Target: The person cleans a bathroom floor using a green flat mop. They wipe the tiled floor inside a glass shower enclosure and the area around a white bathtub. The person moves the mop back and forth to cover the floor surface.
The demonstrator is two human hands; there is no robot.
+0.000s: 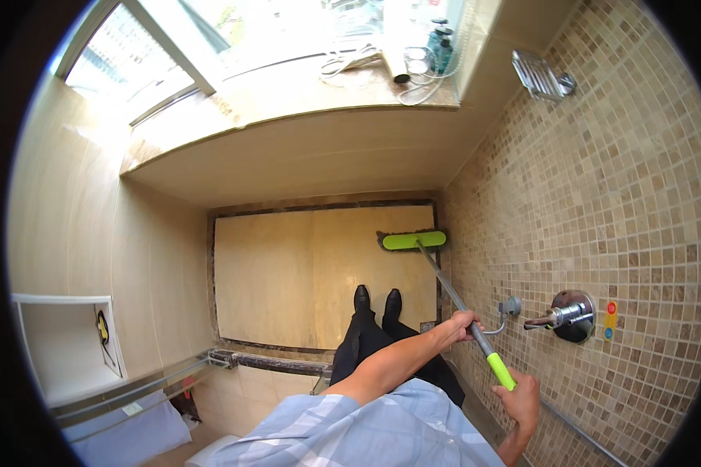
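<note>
Green broom head [414, 240] sat far right, left hand [463, 324] and right hand [521, 399] clamped on its pole [449, 289]; sweeping seemed underway, extent unclear.

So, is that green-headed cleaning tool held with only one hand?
No, the left hand grips its grey pole while the right hand holds the green end.

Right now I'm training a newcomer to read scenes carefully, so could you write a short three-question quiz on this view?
1. True or false: the right hand holds the pole nearer its green head than the left hand does.
2. Fill in: the end grip is coloured ____.
3. Where is the wire rack fixed?

Key: 1. False; the left hand is nearer. 2. Green. 3. On the mosaic-tiled wall.
</note>
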